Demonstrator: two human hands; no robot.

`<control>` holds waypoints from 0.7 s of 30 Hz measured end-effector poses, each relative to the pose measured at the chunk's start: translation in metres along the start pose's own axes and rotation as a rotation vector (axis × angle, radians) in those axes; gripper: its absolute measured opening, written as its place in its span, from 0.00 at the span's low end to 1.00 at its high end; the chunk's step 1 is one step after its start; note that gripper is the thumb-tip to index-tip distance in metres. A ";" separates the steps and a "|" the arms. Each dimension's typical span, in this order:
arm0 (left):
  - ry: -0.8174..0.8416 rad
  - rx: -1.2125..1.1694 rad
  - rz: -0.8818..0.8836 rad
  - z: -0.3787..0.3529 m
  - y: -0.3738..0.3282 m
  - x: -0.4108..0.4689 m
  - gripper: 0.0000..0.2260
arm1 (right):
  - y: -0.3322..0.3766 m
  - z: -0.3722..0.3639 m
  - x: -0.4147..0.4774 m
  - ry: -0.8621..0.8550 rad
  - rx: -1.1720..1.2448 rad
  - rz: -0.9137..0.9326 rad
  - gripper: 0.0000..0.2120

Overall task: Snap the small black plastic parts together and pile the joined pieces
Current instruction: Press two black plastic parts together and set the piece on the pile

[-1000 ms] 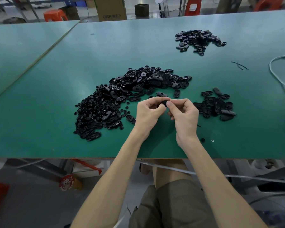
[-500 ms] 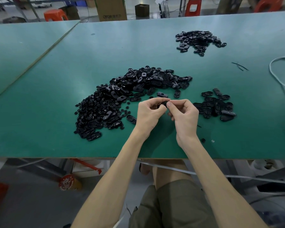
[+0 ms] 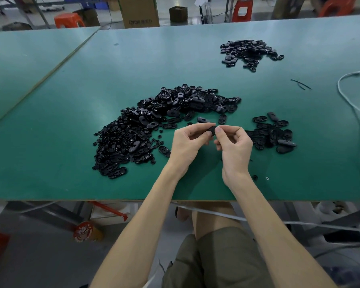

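1. black part (image 3: 211, 131), pinched between left hand (image 3: 187, 145) and right hand (image 3: 234, 147), fingers curled; held over table (image 3: 50, 142), beside heap (image 3: 146, 129).
2. risk: halves misaligned under thumbs, no snap.
3. risk: grip slips; part drops into heap, lost.

Green table (image 3: 71, 125), black parts (image 3: 154, 125), cable (image 3: 353, 109).

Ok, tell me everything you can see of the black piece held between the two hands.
The black piece is small, dark and matte, plastic by its look, with one rounded end showing. Most of it is hidden, so holes or joints cannot be told. It is held above the green table, near the big heap, pinched between the left hand and the right hand.
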State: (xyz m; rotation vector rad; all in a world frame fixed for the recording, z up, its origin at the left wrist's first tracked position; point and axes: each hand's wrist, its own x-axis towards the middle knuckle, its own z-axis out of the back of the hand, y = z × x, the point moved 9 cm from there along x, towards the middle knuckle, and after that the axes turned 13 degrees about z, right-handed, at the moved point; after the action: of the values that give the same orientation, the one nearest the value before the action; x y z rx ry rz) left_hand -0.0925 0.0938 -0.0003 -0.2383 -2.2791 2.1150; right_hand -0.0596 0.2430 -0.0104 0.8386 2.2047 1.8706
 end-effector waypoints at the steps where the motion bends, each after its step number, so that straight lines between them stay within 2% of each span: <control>1: -0.009 0.000 -0.002 0.001 -0.001 0.000 0.10 | 0.000 0.000 0.000 0.004 -0.002 -0.001 0.02; 11: -0.042 0.005 -0.021 0.002 -0.001 -0.001 0.09 | -0.001 -0.003 0.000 0.026 -0.009 0.002 0.01; 15: -0.148 0.006 -0.057 0.007 -0.009 -0.003 0.09 | -0.001 -0.005 0.000 0.043 -0.031 -0.003 0.02; 18: -0.166 0.088 -0.116 -0.001 -0.031 -0.001 0.07 | -0.003 -0.010 0.001 0.109 -0.099 0.009 0.02; 21: -0.116 0.278 -0.148 -0.029 -0.053 0.008 0.07 | -0.002 -0.016 0.000 0.161 -0.114 0.026 0.03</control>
State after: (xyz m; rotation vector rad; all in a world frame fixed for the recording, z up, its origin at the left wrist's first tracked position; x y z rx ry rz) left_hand -0.1017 0.1199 0.0537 0.0601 -1.9524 2.3841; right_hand -0.0674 0.2294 -0.0091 0.7234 2.1599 2.1225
